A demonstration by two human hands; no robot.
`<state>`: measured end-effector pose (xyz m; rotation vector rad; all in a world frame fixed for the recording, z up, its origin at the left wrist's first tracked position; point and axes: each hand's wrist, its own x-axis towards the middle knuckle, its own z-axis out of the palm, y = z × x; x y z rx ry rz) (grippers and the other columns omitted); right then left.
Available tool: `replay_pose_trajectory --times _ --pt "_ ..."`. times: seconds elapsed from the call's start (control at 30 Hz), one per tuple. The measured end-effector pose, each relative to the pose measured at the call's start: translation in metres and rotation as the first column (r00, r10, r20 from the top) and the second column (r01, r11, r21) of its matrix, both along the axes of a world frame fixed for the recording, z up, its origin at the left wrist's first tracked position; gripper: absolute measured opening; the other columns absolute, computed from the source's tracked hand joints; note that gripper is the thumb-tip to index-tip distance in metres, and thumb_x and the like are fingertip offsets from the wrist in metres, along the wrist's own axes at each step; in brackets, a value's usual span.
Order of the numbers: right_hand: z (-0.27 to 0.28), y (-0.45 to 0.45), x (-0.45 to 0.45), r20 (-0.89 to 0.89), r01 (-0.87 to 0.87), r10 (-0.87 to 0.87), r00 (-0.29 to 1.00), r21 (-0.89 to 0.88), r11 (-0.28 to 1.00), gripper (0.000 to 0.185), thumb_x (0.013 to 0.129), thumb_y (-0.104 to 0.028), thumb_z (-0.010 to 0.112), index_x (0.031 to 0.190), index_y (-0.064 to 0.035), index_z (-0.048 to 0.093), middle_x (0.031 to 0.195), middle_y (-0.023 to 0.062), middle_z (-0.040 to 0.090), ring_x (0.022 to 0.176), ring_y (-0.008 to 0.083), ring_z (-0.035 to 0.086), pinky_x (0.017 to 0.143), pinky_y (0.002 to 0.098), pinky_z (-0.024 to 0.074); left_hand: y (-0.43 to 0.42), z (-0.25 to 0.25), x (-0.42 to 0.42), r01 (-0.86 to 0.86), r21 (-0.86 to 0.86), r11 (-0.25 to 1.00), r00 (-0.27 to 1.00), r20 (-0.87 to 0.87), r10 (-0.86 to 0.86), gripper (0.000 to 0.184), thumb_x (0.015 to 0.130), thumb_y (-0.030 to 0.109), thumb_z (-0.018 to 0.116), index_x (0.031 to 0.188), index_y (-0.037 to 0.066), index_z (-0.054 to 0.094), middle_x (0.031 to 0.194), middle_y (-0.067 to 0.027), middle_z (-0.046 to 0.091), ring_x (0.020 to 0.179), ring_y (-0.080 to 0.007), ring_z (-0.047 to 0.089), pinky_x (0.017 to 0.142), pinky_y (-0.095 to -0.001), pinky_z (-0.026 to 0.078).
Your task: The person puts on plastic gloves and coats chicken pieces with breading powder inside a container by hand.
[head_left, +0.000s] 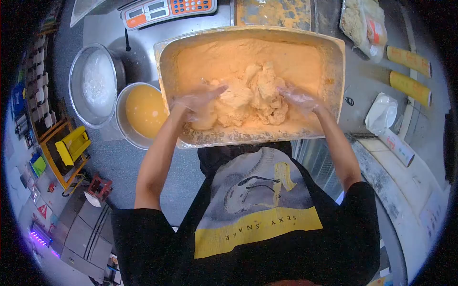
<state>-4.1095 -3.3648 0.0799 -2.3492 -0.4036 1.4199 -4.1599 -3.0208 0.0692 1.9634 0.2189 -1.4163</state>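
Note:
A deep rectangular metal tub (336, 88) of orange breading flour (200, 55) lies in front of me. In its middle, a heap of flour-coated pieces that look like chicken (262, 90) is cupped between my hands. My left hand (200, 101), in a clear plastic glove, is against the heap's left side, thumb showing on top. Against the right side is my right hand (300, 99), gloved the same way, with its thumb towards the pieces. The pieces and flour hide most fingers of both hands. Blur softens the hands' outlines.
Left of the tub stand a metal pot of yellow liquid (143, 110) and a metal bowl of whitish contents (98, 86). Behind are a digital scale (167, 10) and a flour-dusted tray (274, 13). To the right lie a plastic bag (365, 28) and yellow rolls (409, 62).

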Motion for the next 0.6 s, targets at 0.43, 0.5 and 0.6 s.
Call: replay_pose_trajectory --times 0.43,0.5,0.6 --pt "-0.030 0.032 0.011 -0.417 0.532 -0.387 0.822 0.319 0.785 0.058 0.096 -0.038 0.051 0.143 -0.0039 0.040 0.145 0.0123 0.043 0.134 0.0268 0.039 0.112 0.0401 0.0282 -0.043 -0.009 -0.022 -0.943 -0.247 0.221 0.330 -0.646 0.688 0.069 0.097 0.052 0.045 0.148 0.007 0.030 0.148 -0.0092 0.040 0.130 -0.0189 0.046 0.103 -0.0324 0.042" --pt "-0.015 0.030 0.022 -0.390 0.508 -0.365 0.845 0.376 0.775 0.058 0.095 -0.034 0.053 0.142 -0.0024 0.040 0.139 0.0124 0.047 0.132 0.0252 0.042 0.109 0.0384 0.0315 -0.035 -0.029 -0.028 -0.779 -0.442 0.444 0.586 -0.262 0.767 0.073 0.093 0.049 0.054 0.146 0.005 0.031 0.145 -0.0093 0.043 0.127 -0.0180 0.048 0.103 -0.0320 0.042" --pt "0.029 0.033 0.033 -0.306 0.404 -0.285 0.908 0.470 0.785 0.059 0.092 -0.028 0.057 0.141 -0.0001 0.040 0.131 0.0125 0.054 0.128 0.0228 0.046 0.105 0.0358 0.0366 -0.024 -0.003 -0.010 -0.509 -0.339 0.791 0.838 0.013 0.546 0.075 0.089 0.046 0.063 0.143 0.003 0.036 0.140 -0.0101 0.048 0.122 -0.0184 0.051 0.101 -0.0333 0.043"
